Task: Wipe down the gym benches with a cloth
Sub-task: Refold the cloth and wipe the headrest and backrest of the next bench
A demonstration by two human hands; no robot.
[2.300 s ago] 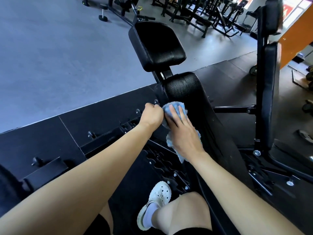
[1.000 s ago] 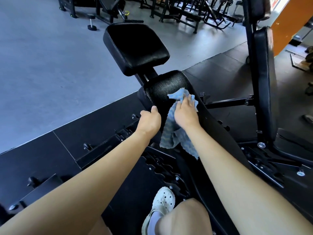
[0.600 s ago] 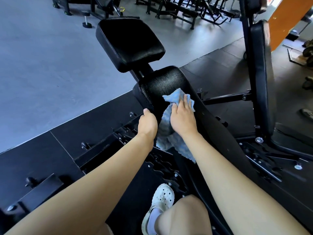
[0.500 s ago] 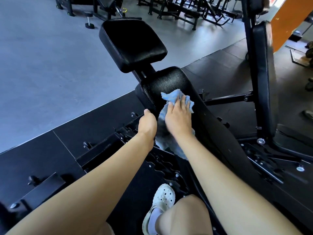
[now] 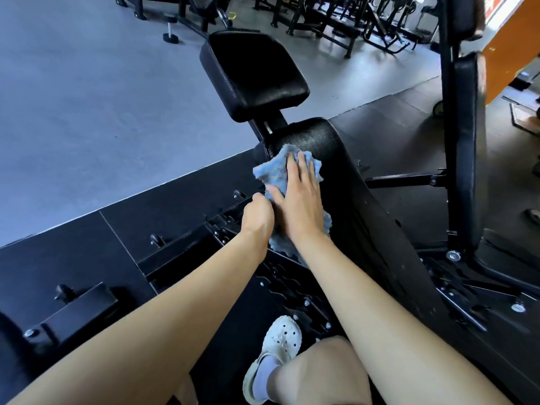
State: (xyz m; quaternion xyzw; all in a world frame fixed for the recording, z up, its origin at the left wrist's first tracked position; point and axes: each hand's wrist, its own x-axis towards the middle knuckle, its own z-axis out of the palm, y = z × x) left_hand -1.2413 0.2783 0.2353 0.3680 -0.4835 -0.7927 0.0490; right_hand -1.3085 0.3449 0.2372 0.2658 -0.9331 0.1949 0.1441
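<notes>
A black padded bench back (image 5: 344, 182) slopes away from me, with a square black seat pad (image 5: 254, 74) beyond its top. A blue cloth (image 5: 271, 171) lies on the upper left part of the back pad. My right hand (image 5: 301, 203) presses flat on the cloth with straight fingers. My left hand (image 5: 258, 217) sits curled at the pad's left edge, just beside the right thumb; its fingers are hidden, so I cannot tell what they hold.
The bench's black metal frame (image 5: 181, 252) with knobs runs on dark floor mats to the left. Another upright black padded bench (image 5: 467, 147) stands at the right. Gym machines (image 5: 336, 16) and a small dumbbell (image 5: 170, 35) stand on the grey floor behind. My white clog (image 5: 280, 343) is below.
My right hand has slid the cloth left toward the pad's upper left edge. The left hand has stayed at the pad's side.
</notes>
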